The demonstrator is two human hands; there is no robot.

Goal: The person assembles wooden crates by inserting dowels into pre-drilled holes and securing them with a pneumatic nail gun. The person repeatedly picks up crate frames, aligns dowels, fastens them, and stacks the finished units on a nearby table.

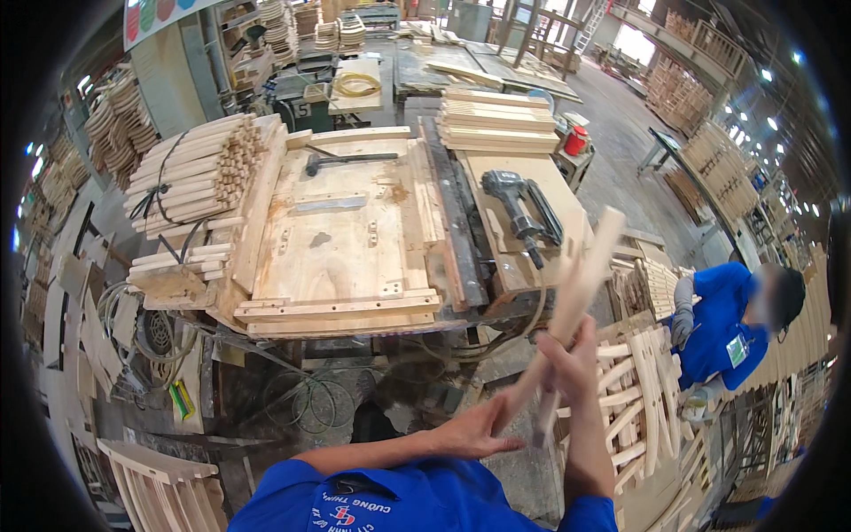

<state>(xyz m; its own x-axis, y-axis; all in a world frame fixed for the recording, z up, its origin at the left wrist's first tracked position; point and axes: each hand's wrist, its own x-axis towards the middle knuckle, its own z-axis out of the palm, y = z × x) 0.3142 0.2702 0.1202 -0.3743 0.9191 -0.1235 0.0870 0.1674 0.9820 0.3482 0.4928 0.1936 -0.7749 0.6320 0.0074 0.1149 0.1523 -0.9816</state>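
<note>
Two or more pale wooden slats (pixel 576 288), blurred by motion, stand tilted in front of me to the right of the workbench. My right hand (pixel 572 359) wraps around them near their middle. At their lower end is my left hand (pixel 479 430), its thumb and fingers on either side of one slat's end. A dark-tipped end of another slat hangs below my right hand. Nearest beyond the slats, a black-and-grey nail gun (pixel 511 204) lies on a board with its hose attached. To the left, a wooden jig (pixel 332 239) with raised edges holds a hammer (pixel 346 160).
A strapped bundle of wooden sticks (pixel 199 168) lies left of the jig; stacked slats (pixel 496 120) lie behind the nail gun. Slatted wooden frames (pixel 634 408) are piled at right, beside a co-worker in blue (pixel 722 324). Coiled hoses (pixel 310 403) hang below the bench.
</note>
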